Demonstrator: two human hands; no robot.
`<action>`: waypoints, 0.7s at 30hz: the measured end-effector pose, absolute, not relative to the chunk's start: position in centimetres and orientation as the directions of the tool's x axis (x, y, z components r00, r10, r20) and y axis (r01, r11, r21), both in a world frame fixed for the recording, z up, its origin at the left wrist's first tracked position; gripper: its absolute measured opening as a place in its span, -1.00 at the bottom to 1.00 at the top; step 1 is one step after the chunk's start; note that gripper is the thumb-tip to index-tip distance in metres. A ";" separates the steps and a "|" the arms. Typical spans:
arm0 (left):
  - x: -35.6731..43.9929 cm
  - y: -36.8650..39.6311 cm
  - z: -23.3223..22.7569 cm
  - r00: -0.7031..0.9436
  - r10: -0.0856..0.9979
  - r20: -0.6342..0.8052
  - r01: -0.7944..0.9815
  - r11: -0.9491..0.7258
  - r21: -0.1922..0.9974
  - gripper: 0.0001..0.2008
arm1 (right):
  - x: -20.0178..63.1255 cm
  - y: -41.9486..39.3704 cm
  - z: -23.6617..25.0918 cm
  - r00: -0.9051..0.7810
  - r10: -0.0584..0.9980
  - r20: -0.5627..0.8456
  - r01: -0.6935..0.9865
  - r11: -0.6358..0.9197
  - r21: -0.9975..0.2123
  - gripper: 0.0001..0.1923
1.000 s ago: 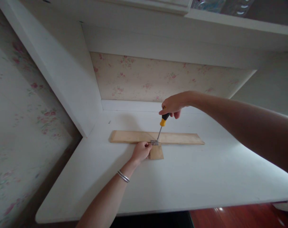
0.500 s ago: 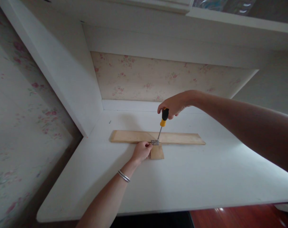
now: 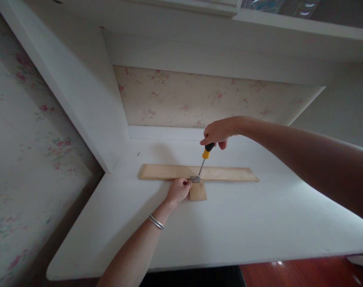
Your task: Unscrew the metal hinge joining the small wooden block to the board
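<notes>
Fingers [image 3: 210,140] of right hand [image 3: 217,132] clenched round the top of a yellow-and-black screwdriver [image 3: 204,156], handle mostly hidden inside the fist, only its lower yellow end and the metal shaft showing below. Shaft slanting down and to the left, tip set on a small metal hinge [image 3: 195,179] at the near edge of a long wooden strip [image 3: 223,174]. Fingers [image 3: 185,184] of left hand [image 3: 178,191] curled and pressed down just left of the hinge, touching it, pinning it against the wood; no object enclosed in that grip as far as can be told. Small wooden block [image 3: 198,192] lying against the near edge of the strip, just right of the left hand, hinge bridging the two pieces. Strip lying flat across the middle of the white desk [image 3: 259,223], parallel to the back wall. Silver bangles [image 3: 155,222] on the left wrist. Floral wallpaper panel [image 3: 181,99] behind the desk, white cabinet side [image 3: 88,99] at left, red-brown floor [image 3: 304,271] below the desk edge.
</notes>
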State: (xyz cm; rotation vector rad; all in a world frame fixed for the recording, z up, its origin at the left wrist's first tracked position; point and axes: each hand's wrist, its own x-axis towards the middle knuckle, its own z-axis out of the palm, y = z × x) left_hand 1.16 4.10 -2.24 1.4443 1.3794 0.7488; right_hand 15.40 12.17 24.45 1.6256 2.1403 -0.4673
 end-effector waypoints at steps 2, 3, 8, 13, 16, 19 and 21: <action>1.1 4.1 -2.3 0.173 0.968 -0.181 0.364 0.107 0.925 -0.75 | 15.7 12.3 24.4 -0.328 0.798 -0.505 0.931 0.363 -0.030 -0.71; 1.1 4.0 -2.3 0.175 0.968 -0.181 0.362 0.108 0.926 -0.75 | 16.0 12.4 24.4 -0.381 0.781 -0.495 0.909 0.414 -0.046 -0.69; 1.1 4.0 -2.3 0.167 0.969 -0.183 0.381 0.108 0.918 -0.73 | 18.0 13.1 25.0 -0.544 0.755 -0.366 0.820 0.570 -0.043 -0.67; 1.2 4.1 -2.2 0.165 0.974 -0.153 0.452 0.064 0.890 -0.72 | 21.4 12.6 25.8 -0.464 0.854 -0.236 0.885 0.437 -0.159 -0.66; 1.2 4.1 -2.3 0.171 0.979 -0.110 0.496 0.011 0.868 -0.71 | 23.8 11.1 24.6 -0.349 0.924 -0.157 0.894 0.278 -0.350 -0.64; 1.3 4.0 -2.4 0.177 0.982 -0.064 0.538 -0.042 0.842 -0.66 | 26.4 9.0 21.0 -0.233 0.970 -0.063 0.784 0.150 -0.602 -0.61; 1.4 3.8 -2.3 0.181 0.982 -0.052 0.558 -0.059 0.827 -0.63 | 27.9 7.6 17.4 -0.125 0.992 -0.012 0.614 0.068 -0.786 -0.57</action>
